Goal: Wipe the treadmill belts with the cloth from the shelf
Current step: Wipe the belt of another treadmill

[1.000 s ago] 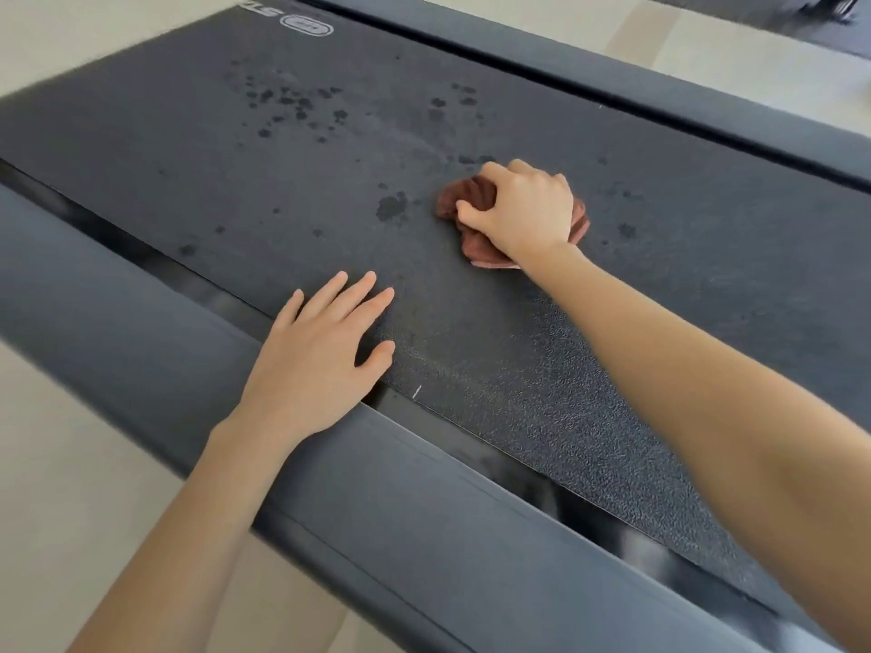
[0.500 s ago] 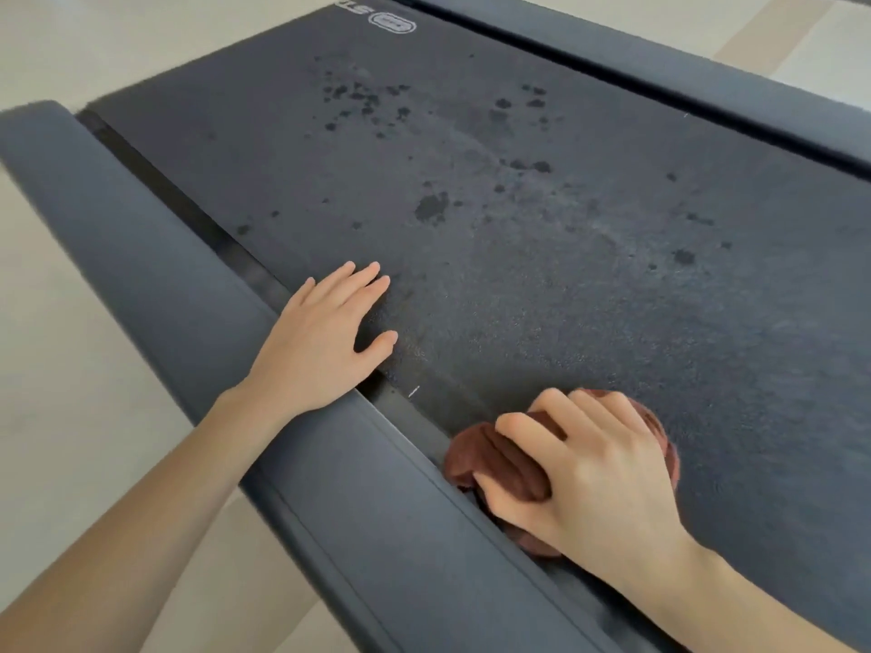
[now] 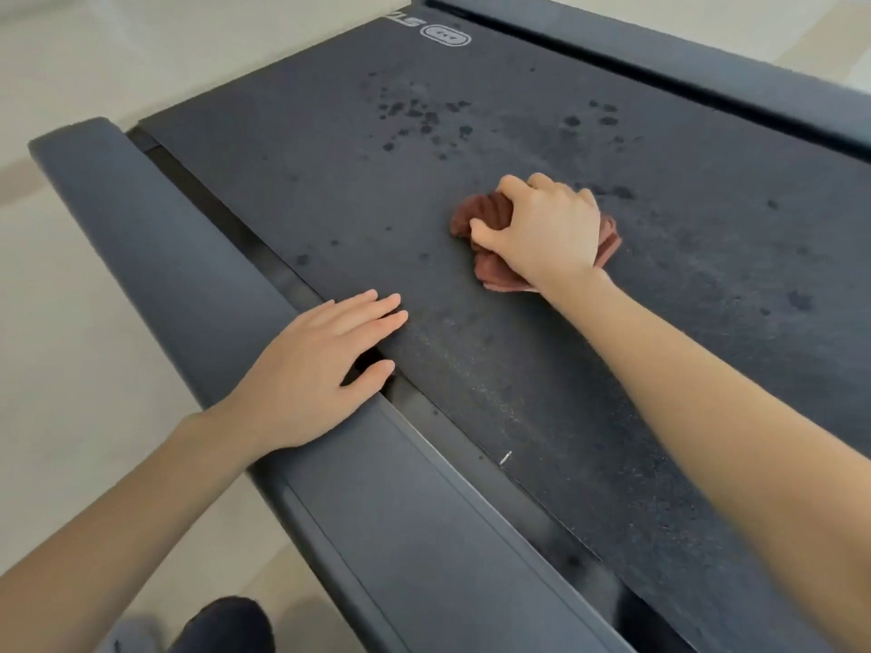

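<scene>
Pale flooring surrounds a dark treadmill belt speckled with wet spots toward 12 o'clock, where an oval logo and partly cut-off lettering appear upside down. Mid-belt, the right hand grips a bunched reddish-brown cloth pressed on the belt. At 8 o'clock, the left hand lies flat, fingers loosely spread, across the grey side rail.

Under my right hand, a crumpled reddish-brown cloth, soft and ribbed in its folds, lies on the dark grey treadmill belt, matt and finely grained, speckled with darker wet-looking spots. My left hand rests on the smooth, satin-finished grey plastic side rail.
</scene>
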### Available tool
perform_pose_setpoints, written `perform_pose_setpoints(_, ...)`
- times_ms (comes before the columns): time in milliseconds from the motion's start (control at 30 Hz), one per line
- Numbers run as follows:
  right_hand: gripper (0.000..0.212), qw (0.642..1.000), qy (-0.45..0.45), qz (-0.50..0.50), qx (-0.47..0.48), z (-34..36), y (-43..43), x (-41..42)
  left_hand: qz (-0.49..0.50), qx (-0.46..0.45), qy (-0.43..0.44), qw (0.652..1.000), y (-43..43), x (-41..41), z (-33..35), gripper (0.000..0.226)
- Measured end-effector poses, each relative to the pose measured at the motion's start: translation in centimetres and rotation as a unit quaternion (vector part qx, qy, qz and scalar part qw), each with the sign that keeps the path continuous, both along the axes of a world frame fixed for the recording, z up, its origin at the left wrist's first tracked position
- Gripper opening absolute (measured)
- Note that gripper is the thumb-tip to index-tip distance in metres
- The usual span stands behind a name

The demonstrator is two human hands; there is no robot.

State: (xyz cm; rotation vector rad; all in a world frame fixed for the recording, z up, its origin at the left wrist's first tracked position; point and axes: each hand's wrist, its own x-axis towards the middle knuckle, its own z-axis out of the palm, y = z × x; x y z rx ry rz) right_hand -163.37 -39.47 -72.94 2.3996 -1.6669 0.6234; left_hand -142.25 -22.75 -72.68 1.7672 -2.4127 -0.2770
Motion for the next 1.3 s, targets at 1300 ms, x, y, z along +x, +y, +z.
perform_pose_setpoints(1300, 0.04, 0.983, -0.007, -0.183, 0.014, 0.1, -1.8, 8.3, -0.012, 0.007, -0.051, 0.999, -9.3, 11.6, -0.7, 0.075)
